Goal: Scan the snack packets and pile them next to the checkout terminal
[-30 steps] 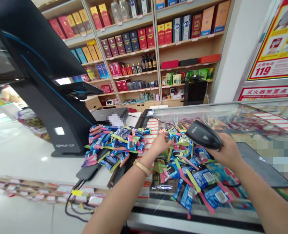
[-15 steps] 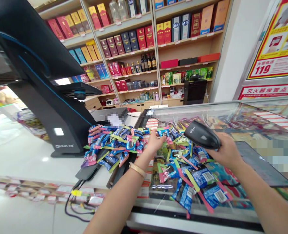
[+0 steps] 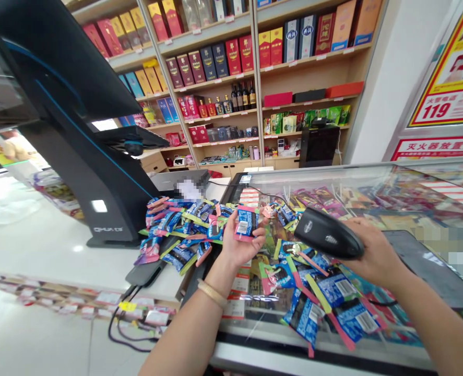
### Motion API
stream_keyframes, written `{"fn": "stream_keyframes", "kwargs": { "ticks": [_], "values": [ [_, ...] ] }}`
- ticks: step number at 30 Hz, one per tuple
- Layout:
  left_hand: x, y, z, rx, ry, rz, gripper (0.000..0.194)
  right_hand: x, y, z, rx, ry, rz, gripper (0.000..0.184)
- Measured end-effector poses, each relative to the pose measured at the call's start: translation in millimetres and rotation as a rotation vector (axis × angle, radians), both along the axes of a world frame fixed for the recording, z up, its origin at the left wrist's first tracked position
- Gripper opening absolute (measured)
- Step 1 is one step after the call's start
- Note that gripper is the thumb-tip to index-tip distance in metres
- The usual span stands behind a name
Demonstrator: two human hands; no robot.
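Note:
A small blue snack packet (image 3: 246,222) with pink ends lies in my left hand (image 3: 239,249), palm up, its barcode facing upward. My fingers curl round the packet's edges. In my right hand (image 3: 374,250) is a black barcode scanner (image 3: 327,233), its head pointing left toward that packet; the grip is mostly hidden. Under the scanner, a loose group of similar packets (image 3: 335,290) covers part of the glass counter, several with barcodes showing. Left of my left hand, another pile of packets (image 3: 180,256) spreads between the glass and the white counter.
A black checkout monitor stand (image 3: 109,198) rises from the white counter (image 3: 98,266) at left. A dark flat tablet-like panel (image 3: 430,266) lies right of my right hand on the glass counter (image 3: 262,334). Cables (image 3: 117,334) hang off the front edge. Stocked shelves (image 3: 215,81) stand behind.
My left hand has picked up a snack packet from the glass counter and turned palm up, showing its barcode. The scanner in my right hand has stayed close to the same place.

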State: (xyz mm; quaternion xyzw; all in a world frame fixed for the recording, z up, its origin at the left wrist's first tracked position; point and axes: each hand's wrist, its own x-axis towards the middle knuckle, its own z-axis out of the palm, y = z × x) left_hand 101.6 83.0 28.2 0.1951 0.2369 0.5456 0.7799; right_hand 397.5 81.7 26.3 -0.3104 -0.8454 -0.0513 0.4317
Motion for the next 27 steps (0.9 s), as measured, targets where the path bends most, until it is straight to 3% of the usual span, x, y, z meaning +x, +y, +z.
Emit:
{"fn": "stream_keyframes", "kwargs": {
  "ticks": [4, 10, 17, 24, 27],
  "values": [
    [6.0, -0.8, -1.2, 0.031, 0.174, 0.01, 0.054, -5.6, -6.8, 6.0, -0.108, -0.055, 0.029, 0.017],
    [14.2, 1.3, -6.9, 0.026, 0.164, 0.064, 0.042, -6.6, -7.6, 2.1, -0.148, -0.107, 0.05, 0.034],
    [16.7, 1.1, -7.0, 0.019, 0.17, 0.088, 0.037, -9.6, -9.6, 5.4, -0.222, -0.138, 0.091, 0.021],
    [14.8, 0.5, -11.9, 0.07, 0.244, 0.112, 0.034, -6.1, -6.3, -0.5, -0.139, -0.099, 0.087, 0.02],
    [14.6, -2.5, -11.3, 0.162, 0.428, 0.194, 0.036, -1.4, -1.6, -6.0, -0.08, -0.058, 0.069, 0.019]
  ]
}}
